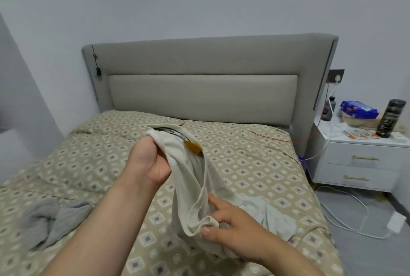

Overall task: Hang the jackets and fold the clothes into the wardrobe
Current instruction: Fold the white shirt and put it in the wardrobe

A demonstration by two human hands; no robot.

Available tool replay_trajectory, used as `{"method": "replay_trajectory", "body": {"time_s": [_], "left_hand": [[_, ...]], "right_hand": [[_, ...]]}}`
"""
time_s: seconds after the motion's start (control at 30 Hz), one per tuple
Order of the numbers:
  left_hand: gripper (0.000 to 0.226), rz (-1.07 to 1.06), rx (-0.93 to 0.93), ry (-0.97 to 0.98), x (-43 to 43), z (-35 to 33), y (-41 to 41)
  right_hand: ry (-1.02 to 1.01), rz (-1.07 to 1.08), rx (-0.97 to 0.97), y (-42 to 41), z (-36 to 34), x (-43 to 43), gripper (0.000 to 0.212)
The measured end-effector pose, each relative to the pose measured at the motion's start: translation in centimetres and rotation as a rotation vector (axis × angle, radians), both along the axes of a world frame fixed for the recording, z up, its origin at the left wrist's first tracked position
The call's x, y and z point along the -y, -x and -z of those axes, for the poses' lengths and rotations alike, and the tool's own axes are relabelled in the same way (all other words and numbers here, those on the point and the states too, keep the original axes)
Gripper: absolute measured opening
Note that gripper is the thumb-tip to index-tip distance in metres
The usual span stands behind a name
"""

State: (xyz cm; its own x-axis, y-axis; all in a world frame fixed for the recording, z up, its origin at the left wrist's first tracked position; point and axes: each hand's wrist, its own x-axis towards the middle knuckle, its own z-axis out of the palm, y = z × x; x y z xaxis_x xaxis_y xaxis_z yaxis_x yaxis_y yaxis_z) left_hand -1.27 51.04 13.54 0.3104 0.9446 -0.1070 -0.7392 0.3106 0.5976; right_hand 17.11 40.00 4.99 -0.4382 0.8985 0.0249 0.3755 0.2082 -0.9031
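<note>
Towel [51, 220] left on bed [255, 164], nightstand [363, 160] right of bed.

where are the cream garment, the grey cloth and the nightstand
cream garment [188, 187], head view, hanging middle fabric
grey cloth [55, 220], head view, crumpled middle
nightstand [363, 158], head view, top drawer front

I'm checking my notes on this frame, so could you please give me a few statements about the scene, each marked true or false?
1. The left hand and right hand both hold the cream garment. True.
2. A grey garment lies on the bed. True.
3. The nightstand drawers stand open. False: both are closed.
4. The cream garment lies folded on the bed. False: the hands hold it up, unfolded.
</note>
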Motion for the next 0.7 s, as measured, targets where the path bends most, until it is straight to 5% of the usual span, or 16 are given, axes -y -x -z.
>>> {"method": "replay_trajectory", "body": {"time_s": [0.17,0.3,0.5,0.6,0.7], "left_hand": [[0.024,-0.015,0.075,-0.08,2.5,-4.0,-1.1],[0.028,-0.097,0.122,-0.072,4.6,-6.8,-2.8],[0.036,-0.135,0.188,-0.083,8.4,-10.5,-5.4],[0.037,-0.164,0.17,-0.087,9.9,-12.0,-6.0],[0.036,-0.194,0.123,-0.148,11.1,-13.5,-5.5]], "right_hand": [[0.007,0.132,-0.308,1.5,-1.3,2.5,0.025],[-0.268,0.447,-0.145,1.5,-1.3,3.4,0.047],[-0.313,0.595,0.032,1.4,-3.6,4.0,0.075],[-0.391,0.639,-0.018,1.2,-4.8,3.9,0.027],[-0.438,0.629,-0.106,0.0,-5.8,3.8,0.017]]}}
